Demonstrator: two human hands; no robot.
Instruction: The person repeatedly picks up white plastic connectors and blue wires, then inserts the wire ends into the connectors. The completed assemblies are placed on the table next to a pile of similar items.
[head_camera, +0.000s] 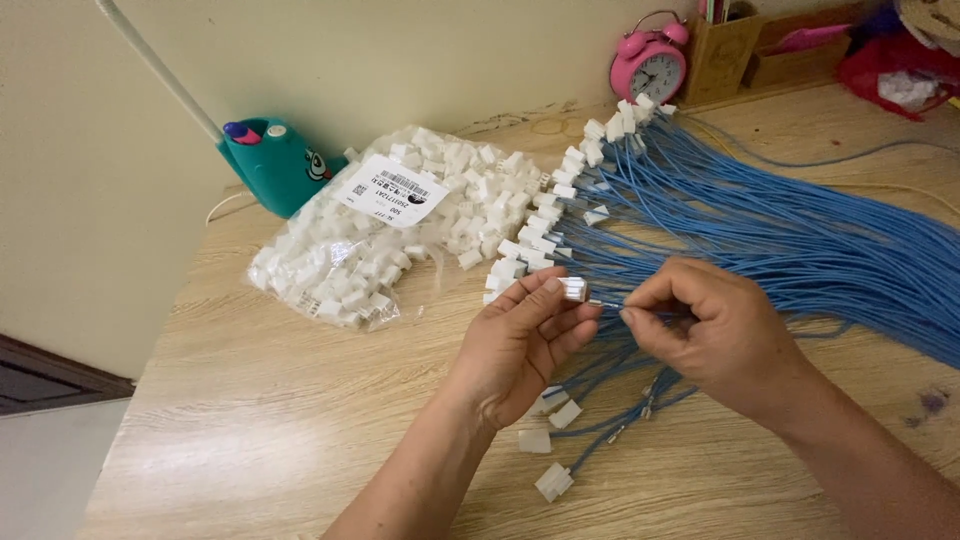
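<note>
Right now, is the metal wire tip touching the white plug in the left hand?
Cannot tell. In the head view the wire tip reaches right up to the white plug in the left hand, but it is too small to show contact or a gap.

I pinch a small white plastic connector housing (573, 290) between my left thumb and fingers, its open end turned toward my right. Just beside it, nearly touching, is the bare metal terminal (604, 301) on the tip of a thin blue wire (655, 312), level and aimed at that opening, above the middle of the wooden table.
</note>
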